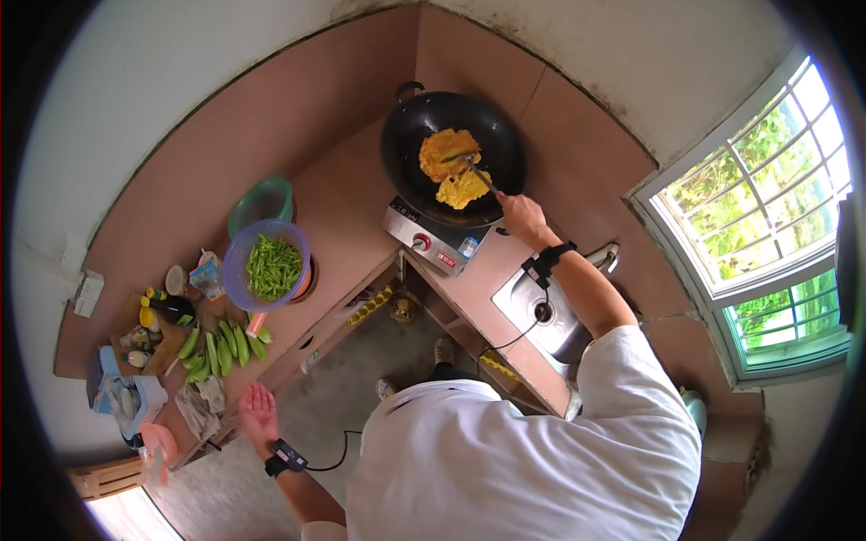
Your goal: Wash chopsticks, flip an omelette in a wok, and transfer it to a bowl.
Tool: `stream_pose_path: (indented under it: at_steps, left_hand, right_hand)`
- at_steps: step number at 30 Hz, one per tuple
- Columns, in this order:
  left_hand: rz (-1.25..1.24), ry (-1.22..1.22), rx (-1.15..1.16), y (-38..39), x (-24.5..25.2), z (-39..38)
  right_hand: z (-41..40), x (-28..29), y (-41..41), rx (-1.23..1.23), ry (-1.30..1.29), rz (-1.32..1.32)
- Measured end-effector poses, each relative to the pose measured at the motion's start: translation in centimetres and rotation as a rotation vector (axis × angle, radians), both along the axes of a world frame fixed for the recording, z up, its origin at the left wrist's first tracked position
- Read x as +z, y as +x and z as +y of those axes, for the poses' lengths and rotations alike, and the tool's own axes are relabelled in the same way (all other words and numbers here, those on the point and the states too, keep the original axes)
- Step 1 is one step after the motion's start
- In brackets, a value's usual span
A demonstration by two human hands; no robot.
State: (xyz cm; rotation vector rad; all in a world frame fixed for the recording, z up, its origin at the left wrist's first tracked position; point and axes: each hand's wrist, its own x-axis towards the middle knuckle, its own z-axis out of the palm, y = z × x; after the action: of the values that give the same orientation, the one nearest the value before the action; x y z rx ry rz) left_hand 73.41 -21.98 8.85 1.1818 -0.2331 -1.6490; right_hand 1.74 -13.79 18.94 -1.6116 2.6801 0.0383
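My right hand (523, 218) grips the handle of a metal spatula (482, 177), whose blade lies on a browned piece of fried egg (443, 150) in a large black wok (416, 193). A yellower piece of egg (464, 189) touches it on the side nearer to me. The wok sits on a single-burner gas stove (433, 245) with a red-ringed knob. Palm up and holding nothing, my left hand (258, 414) hangs by the counter's edge at the left, near a crumpled cloth (199, 412) and several green peppers or similar long vegetables (226, 348).
A purple basin (233, 274) of cut green vegetables (274, 267) stands beside a green basin (260, 203) on the left counter (338, 203). A dark bottle (174, 309) and containers crowd the far left. The steel sink (531, 297) is under my right forearm; wrist-strap cables hang from both arms.
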Motion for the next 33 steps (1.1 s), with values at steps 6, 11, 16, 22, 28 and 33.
stream_pose_path:
  at_steps: [6, 11, 16, 22, 28, 33]
  left_hand:
    - [0.031, 0.008, 0.028, -3.9, -0.2, 0.9]
    - [0.092, 0.004, -0.043, -7.7, 0.5, 0.2]
    - [0.074, 0.039, -0.112, -9.6, 1.3, -2.5]
    - [0.072, 0.008, -0.174, -10.9, 2.6, -5.5]
    - [0.078, 0.004, -0.192, -9.3, 1.8, -7.1]
    - [0.044, 0.024, -0.203, -8.5, 1.4, -7.7]
  right_hand:
    - [-0.1, 1.8, -1.2, 0.044, 0.09, -0.003]
    - [0.2, 1.5, -2.6, 0.072, 0.015, -0.029]
    - [0.5, 0.4, 0.2, 0.063, 0.011, -0.142]
    - [-0.6, -1.1, 1.5, -0.013, -0.182, -0.286]
    - [-0.7, 1.5, 3.2, -0.142, -0.244, -0.415]
    - [-1.4, 0.6, 5.1, -0.125, -0.228, -0.403]
